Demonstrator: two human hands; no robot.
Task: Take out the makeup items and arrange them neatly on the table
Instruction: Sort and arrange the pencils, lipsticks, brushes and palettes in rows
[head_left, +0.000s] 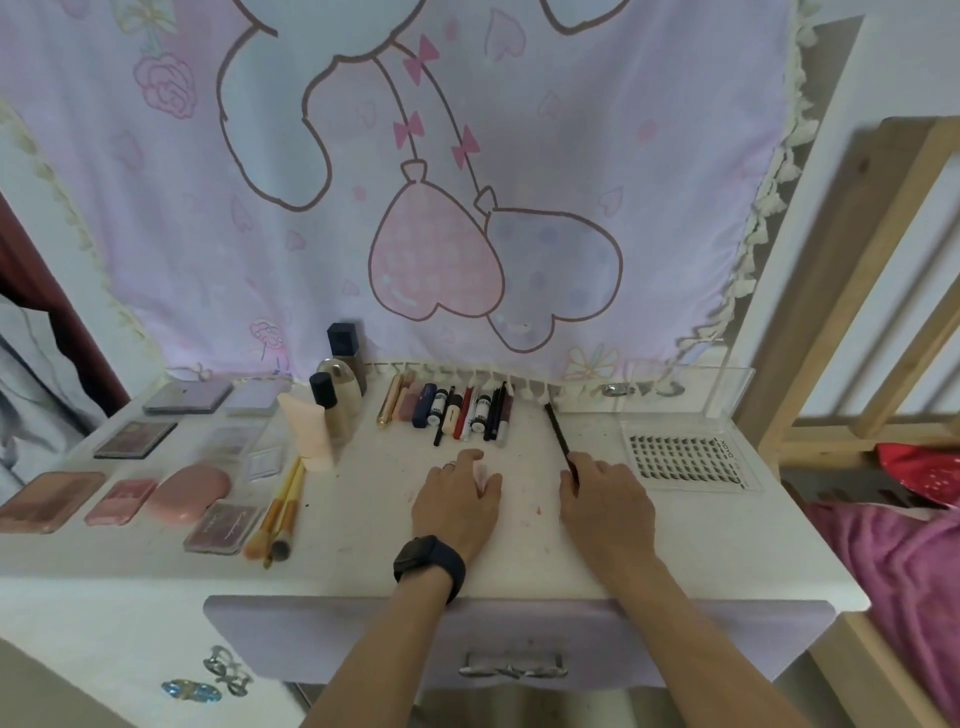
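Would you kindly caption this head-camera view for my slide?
Right hand holds a thin black pencil beside a neat row of makeup sticks on the white table.

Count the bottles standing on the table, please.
3, clustered at the back: a tall dark-capped bottle rearmost, a rounded pale bottle before it, a black-capped bottle at its left. The pink tube is not counted.

On my feed, both forearms show bare all the way to the lower edge of the view. The left wrist wears a black smartwatch (428, 564) with a dark rectangular face and a wide matte band. A thin pale ring (450, 466) sits on one finger of the left grip (457, 504).
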